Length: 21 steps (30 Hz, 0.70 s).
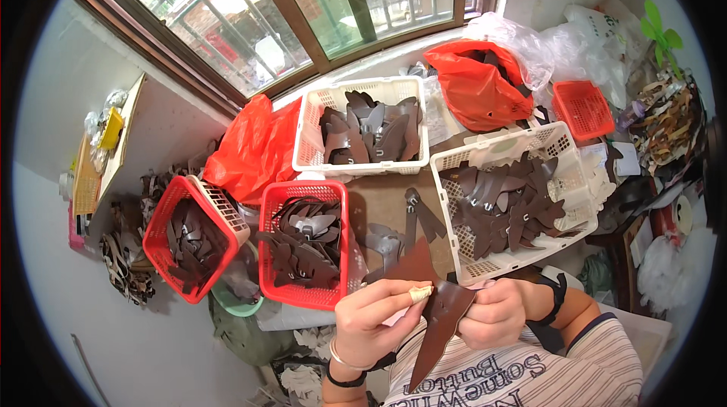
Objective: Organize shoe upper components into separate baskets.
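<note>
Close to my body, a dark brown leather piece (438, 324) with pointed ends and a wavy edge is held up between my hands. My left hand (372, 318) pinches its left side; a cream wrap (420, 294) covers a fingertip there. At the piece's right edge, my right hand (492, 314) is closed with the thumb on top. Another brown pointed part (413, 263) shows just beyond my fingers; whether it is joined to the held piece I cannot tell. Past it, a dark strap (413, 214) lies on the brown tabletop (375, 196).
Similar brown pieces fill a white basket (363, 167) at the back, a larger white basket (522, 265) at right, a red basket (304, 301) and a tilted red basket (155, 233) at left. Red plastic bags (254, 153) and a small red basket (583, 110) stand around. Windows are behind.
</note>
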Each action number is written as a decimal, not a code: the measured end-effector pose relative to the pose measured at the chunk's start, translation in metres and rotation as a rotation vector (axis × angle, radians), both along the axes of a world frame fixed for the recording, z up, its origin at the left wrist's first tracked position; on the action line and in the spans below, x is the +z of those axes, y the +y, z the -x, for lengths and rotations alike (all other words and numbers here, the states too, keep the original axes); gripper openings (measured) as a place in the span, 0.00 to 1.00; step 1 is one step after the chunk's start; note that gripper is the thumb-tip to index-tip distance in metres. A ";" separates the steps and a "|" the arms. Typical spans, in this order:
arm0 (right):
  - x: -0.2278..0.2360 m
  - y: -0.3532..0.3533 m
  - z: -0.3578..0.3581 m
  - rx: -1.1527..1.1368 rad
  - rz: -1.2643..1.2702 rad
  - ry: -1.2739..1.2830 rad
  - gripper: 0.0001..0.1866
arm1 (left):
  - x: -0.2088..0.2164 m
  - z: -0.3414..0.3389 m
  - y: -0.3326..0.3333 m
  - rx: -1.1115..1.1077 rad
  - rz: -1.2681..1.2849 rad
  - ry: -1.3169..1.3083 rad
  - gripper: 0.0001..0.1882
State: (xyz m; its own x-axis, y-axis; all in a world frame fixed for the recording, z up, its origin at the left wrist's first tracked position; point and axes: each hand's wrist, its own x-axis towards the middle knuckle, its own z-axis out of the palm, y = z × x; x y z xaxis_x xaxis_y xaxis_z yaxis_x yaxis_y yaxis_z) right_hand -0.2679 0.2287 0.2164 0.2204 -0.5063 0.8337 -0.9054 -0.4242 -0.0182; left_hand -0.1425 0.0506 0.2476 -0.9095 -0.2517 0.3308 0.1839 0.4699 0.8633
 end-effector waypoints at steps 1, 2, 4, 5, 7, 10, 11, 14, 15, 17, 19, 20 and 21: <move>-0.001 0.000 0.001 -0.002 0.001 0.000 0.06 | 0.006 0.000 0.002 -0.007 0.026 -0.026 0.14; -0.003 0.000 0.002 -0.025 0.017 0.010 0.06 | 0.008 0.001 0.004 -0.013 0.051 -0.051 0.14; -0.003 -0.001 0.001 -0.030 0.037 0.020 0.06 | 0.002 -0.005 0.004 -0.029 0.070 -0.071 0.13; -0.002 0.000 0.000 -0.023 0.027 0.039 0.06 | -0.001 -0.006 0.004 -0.053 0.086 -0.091 0.13; -0.001 0.002 0.000 -0.021 0.014 0.060 0.06 | -0.006 -0.004 0.006 -0.050 0.039 -0.071 0.11; -0.002 0.003 0.002 -0.025 0.020 0.058 0.06 | -0.008 -0.005 0.009 -0.056 0.000 -0.051 0.10; -0.002 0.002 0.001 -0.020 0.027 0.050 0.06 | -0.005 -0.004 0.012 -0.025 0.005 -0.041 0.10; 0.002 0.003 0.002 -0.041 0.022 0.059 0.05 | -0.003 -0.003 0.013 -0.007 0.006 -0.079 0.11; 0.003 0.001 0.003 -0.053 0.014 0.072 0.04 | -0.003 -0.004 0.012 -0.006 0.007 -0.130 0.12; 0.003 -0.002 0.002 -0.077 -0.007 0.065 0.03 | -0.009 -0.004 0.015 0.024 0.062 -0.040 0.13; 0.000 -0.002 0.001 -0.105 -0.032 0.059 0.03 | -0.011 -0.005 0.017 0.050 0.114 0.051 0.14; -0.002 -0.002 0.002 -0.102 -0.039 0.078 0.03 | -0.009 -0.007 0.019 0.055 0.211 0.017 0.14; -0.003 -0.001 0.002 -0.105 -0.051 0.096 0.05 | -0.007 -0.008 0.020 0.055 0.303 -0.017 0.14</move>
State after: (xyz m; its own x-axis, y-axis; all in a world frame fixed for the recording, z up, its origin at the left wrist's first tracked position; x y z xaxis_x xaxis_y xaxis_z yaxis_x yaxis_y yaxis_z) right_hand -0.2700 0.2274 0.2135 0.2415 -0.5723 0.7837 -0.9434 -0.3275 0.0515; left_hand -0.1349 0.0701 0.2407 -0.9035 -0.1926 0.3828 0.1378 0.7152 0.6852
